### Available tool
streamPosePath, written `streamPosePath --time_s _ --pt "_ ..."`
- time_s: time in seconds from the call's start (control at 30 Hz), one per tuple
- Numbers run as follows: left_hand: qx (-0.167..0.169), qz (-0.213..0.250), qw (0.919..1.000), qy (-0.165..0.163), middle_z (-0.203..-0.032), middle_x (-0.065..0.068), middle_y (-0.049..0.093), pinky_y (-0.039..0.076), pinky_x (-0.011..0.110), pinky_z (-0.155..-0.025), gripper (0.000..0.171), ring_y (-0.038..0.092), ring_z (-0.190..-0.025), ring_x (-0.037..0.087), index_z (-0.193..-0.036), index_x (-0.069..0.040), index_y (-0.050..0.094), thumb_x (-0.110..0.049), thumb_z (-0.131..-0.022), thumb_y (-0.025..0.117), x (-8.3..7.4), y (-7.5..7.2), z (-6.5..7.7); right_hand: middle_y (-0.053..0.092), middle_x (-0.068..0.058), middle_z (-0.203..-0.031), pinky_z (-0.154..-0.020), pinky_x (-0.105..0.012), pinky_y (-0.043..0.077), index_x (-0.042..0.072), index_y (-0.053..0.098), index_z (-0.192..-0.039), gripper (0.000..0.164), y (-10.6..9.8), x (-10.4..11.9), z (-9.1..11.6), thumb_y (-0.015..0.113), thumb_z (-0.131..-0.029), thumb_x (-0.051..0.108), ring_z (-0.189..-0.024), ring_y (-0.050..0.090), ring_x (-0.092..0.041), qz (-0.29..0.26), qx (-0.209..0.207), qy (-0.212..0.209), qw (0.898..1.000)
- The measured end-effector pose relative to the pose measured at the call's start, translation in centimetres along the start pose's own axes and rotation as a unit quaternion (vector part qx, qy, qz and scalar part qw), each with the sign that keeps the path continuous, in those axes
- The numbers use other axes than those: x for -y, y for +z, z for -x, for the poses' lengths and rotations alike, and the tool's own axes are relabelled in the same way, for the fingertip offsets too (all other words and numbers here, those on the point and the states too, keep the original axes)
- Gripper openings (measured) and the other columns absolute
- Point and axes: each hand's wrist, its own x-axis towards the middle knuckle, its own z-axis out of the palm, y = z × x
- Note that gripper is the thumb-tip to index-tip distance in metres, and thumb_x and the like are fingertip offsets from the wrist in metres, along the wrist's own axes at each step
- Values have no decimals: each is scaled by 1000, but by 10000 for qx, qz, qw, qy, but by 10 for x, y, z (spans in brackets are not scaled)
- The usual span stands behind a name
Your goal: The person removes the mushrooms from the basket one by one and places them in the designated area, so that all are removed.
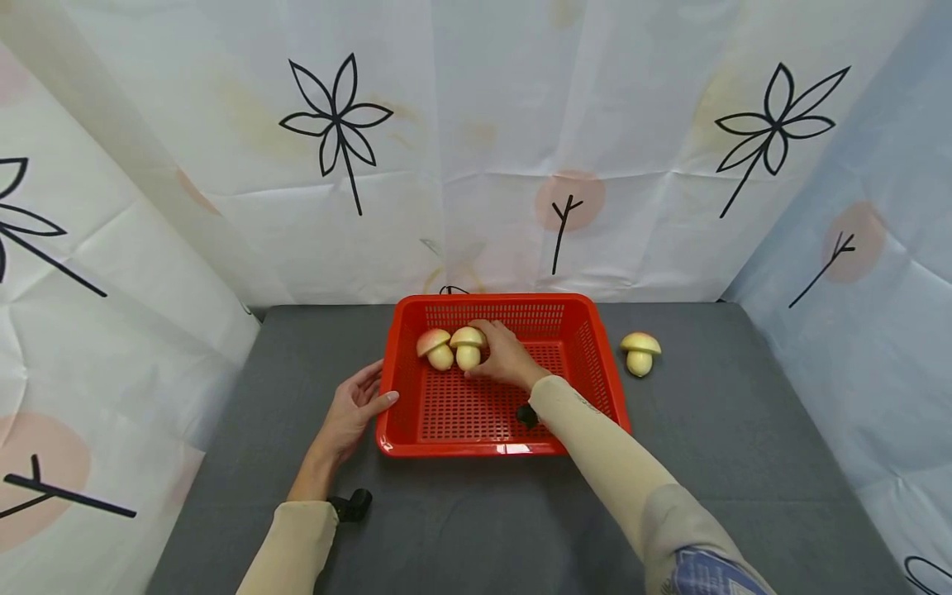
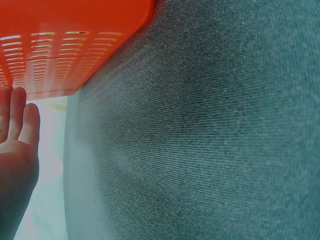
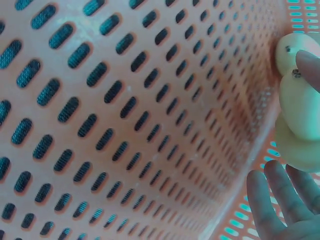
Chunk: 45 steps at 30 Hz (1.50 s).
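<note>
Two toy mushrooms stand close together inside a red plastic basket (image 1: 476,447). My right hand (image 1: 511,355) reaches into it and holds the right-hand toy mushroom (image 1: 468,348) between thumb and fingers. In the right wrist view, its thumb (image 3: 310,67) overlaps the pale stem and its fingertips lie at the cap. The other toy mushroom (image 1: 439,355) sits just left of it, its cap reddish. At the basket's left side, my left hand (image 1: 353,417) rests with its thumb over the rim; its straight fingers (image 2: 30,122) lie along the outer wall in the left wrist view.
A third toy mushroom (image 1: 640,354) stands on the grey tabletop (image 1: 714,446), right of the basket. Behind and at both sides hang white sheets (image 1: 476,124) with black flower and twig prints. The basket's back edge is close to the rear sheet.
</note>
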Motion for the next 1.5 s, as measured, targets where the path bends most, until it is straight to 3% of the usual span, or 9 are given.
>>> streamPosePath --time_s 0.4,0.7,1.1,1.5 --pt "11 6 10000 9 -150 28 41 47 19 -101 65 54 -121 13 -153 7 33 4 -95 64 -1 0 0 53 -15 -138 -103 -49 46 5 47 -148 86 -22 15 18 91 -76 15 -123 53 -30 -507 -80 -377 9980" --pt "12 51 10000 20 -151 28 40 48 20 -100 65 55 -121 13 -152 8 33 5 -95 63 0 0 0 52 -13 -137 -96 -48 53 6 45 -150 86 -40 21 32 91 -78 18 -117 55 -29 -811 -202 -581 9948" --pt "85 185 9998 31 -152 29 38 48 20 -101 67 54 -123 10 -153 9 30 6 -95 63 -2 0 1 51 -11 -135 -99 -47 53 8 46 -149 84 -60 23 55 90 -77 16 -120 55 -29 -1044 -481 -790 9902" --pt "67 187 9998 1 -152 29 38 48 20 -101 67 55 -123 11 -153 8 31 6 -95 63 -2 0 1 51 -8 -137 -95 -52 52 13 45 -150 87 -85 14 81 91 -77 23 -119 55 -28 -1002 -801 -635 9897"
